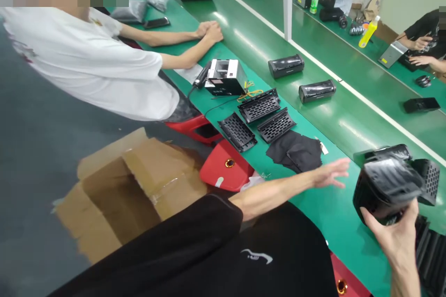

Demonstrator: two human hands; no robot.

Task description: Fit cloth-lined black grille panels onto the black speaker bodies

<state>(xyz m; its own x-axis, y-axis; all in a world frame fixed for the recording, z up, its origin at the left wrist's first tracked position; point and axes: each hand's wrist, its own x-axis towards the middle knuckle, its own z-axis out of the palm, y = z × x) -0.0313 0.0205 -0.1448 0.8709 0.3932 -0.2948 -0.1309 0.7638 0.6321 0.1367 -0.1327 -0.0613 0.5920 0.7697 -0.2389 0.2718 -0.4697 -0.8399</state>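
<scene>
My right hand (393,232) grips a boxy black plastic housing (386,185) from below, thumb on its near side, above the green bench at the right. The top of the housing is glossy and blurred. My left hand (332,174) reaches out over the bench with its fingers spread and nothing in it. Just beyond that hand lies a pile of black cloth pieces (296,151). Three black perforated panels (259,106) rest farther along the bench. Behind the held housing are a glossy black part (390,152) and another perforated panel (430,181).
A black-and-white powered box (226,76) with a cable stands near a person in a white shirt (87,65). Two black housings (285,66) lie on the green belt. An open cardboard box (139,195) sits on the floor beside red stools (226,167). Other people work across the belt.
</scene>
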